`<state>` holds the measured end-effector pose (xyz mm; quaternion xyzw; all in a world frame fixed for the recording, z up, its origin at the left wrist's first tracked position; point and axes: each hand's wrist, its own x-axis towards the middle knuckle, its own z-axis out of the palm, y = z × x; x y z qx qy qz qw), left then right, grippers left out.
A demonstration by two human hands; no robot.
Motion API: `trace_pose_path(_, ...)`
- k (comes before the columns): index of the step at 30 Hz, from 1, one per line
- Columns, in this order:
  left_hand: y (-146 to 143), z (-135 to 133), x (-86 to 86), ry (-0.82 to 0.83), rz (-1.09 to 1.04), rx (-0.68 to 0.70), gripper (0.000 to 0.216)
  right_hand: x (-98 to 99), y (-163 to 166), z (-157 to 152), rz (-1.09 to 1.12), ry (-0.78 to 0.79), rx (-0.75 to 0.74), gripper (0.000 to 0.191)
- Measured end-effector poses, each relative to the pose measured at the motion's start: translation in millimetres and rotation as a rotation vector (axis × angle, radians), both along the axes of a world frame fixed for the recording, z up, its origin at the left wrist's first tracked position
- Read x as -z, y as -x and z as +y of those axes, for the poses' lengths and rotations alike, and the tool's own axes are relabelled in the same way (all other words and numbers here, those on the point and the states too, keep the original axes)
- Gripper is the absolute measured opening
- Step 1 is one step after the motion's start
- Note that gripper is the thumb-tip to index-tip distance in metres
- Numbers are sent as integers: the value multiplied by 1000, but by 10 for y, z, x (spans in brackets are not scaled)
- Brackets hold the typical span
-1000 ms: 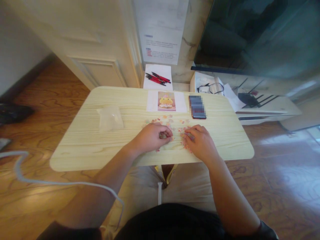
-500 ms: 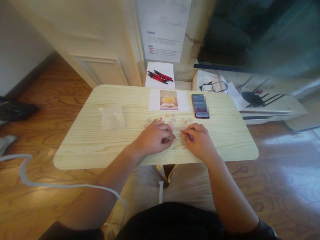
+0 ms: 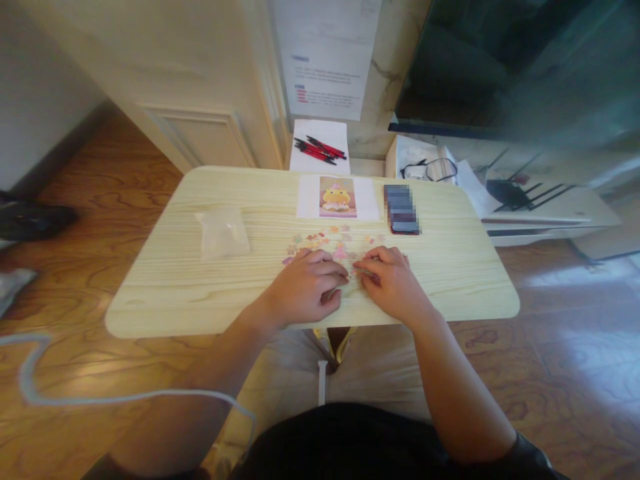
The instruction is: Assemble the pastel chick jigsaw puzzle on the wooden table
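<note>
Small, flat, multicoloured pieces (image 3: 340,251) lie on the pale wood-grain table (image 3: 165,287), mostly just beyond the bare, half-curled left hand (image 3: 309,285) and right hand (image 3: 393,281); whether either grips one, I cannot tell.

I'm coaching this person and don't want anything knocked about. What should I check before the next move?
1. Both hands at the work: ok; left hand and right hand are close together, low over the table.
2. Firm hold on a piece: cannot tell; the fingertips are too small and partly hidden.
3. All small coloured pieces in sight: not ok; the hands may cover some.
4. Printed picture unobstructed: ok; it lies beyond the pieces, uncovered by the hands.
5. Phone out of the way: ok; it lies apart, right of the picture.
</note>
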<state>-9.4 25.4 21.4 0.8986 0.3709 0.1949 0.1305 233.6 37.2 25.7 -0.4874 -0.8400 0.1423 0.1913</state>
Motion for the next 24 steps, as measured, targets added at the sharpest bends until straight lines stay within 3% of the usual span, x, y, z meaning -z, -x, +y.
trace_pose_path(16, -22, -80, 18, -20, 21, -5, 34, 58, 68, -6, 37, 2, 83, 8)
trace_pose_path(24, 317, -51, -68, -11, -55, -117, 25, 46, 9, -31, 227, -55, 104, 11)
